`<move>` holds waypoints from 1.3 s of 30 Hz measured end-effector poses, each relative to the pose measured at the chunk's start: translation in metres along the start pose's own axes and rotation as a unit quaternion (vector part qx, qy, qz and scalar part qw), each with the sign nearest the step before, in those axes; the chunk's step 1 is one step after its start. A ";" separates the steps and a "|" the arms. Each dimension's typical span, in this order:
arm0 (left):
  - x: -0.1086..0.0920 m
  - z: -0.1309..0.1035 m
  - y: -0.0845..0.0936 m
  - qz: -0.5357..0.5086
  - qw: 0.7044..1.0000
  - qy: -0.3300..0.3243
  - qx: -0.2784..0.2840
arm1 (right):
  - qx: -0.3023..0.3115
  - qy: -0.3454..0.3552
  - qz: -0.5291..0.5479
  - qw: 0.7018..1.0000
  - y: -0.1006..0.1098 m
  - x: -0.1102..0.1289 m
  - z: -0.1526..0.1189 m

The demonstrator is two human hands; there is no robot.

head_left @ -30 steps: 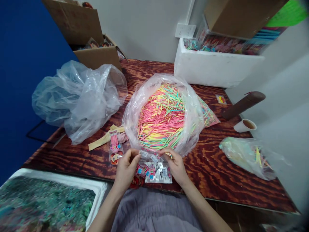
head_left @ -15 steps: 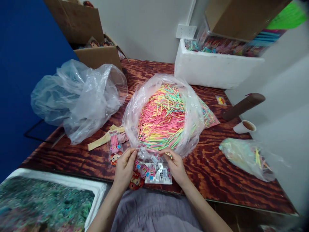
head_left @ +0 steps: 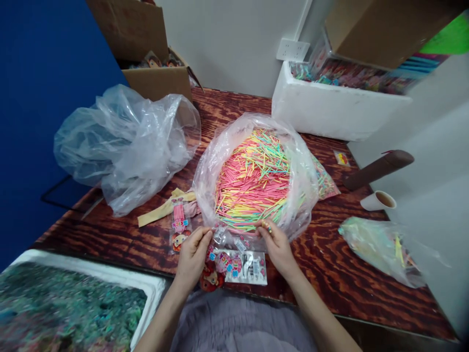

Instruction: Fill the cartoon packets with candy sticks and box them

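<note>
My left hand (head_left: 194, 253) is closed in a pinch at the near rim of a large clear bag (head_left: 205, 168), by the edge of a small clear plastic packet (head_left: 224, 238). Thin coloured sticks (head_left: 252, 181) in pink, yellow and green fill the large bag. My right hand (head_left: 277, 247) is closed on a few of these sticks, their ends showing between the fingers. Below and between my hands lie a silver printed packet (head_left: 252, 274) and a red-haired doll-face piece (head_left: 211, 277). A clear packet with a similar face (head_left: 180, 222) rests left of my left hand.
An empty-looking crumpled clear bag (head_left: 135, 146) lies left, before a cardboard box (head_left: 157, 82). A white foam box (head_left: 330, 110) stands at the back right. On the right are a brown bottle (head_left: 381, 168), a paper cup (head_left: 377, 200) and a bag with sticks (head_left: 381, 249).
My right hand has moved slightly up and away, nearer the sticks in the large bag. My left hand keeps its pinch in nearly the same place. The whole view has shifted a little.
</note>
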State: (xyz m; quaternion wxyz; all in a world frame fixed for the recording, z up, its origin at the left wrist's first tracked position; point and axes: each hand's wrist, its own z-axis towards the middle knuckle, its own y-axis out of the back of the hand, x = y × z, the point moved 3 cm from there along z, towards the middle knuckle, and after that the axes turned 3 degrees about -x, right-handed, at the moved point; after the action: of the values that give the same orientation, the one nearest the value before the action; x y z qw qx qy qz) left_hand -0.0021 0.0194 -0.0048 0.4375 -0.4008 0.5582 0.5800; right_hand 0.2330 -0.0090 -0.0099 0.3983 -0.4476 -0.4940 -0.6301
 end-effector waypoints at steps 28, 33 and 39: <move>-0.006 -0.004 -0.015 -0.020 0.998 -0.015 0.060 | 0.086 -0.168 0.361 0.913 -0.024 0.063 0.056; -0.009 -0.005 -0.015 -0.059 0.997 0.009 0.041 | 0.088 -0.162 0.395 0.900 -0.047 0.071 0.051; -0.007 -0.008 -0.013 -0.124 0.990 0.069 0.025 | 0.130 -0.164 0.316 0.925 -0.060 0.067 0.026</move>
State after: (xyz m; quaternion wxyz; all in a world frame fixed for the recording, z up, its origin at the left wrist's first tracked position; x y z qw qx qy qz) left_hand 0.0122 0.0109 -0.0023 0.4765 -0.4952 0.5469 0.4781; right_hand 0.1614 0.0238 0.0415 0.5447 -0.6224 -0.4626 -0.3192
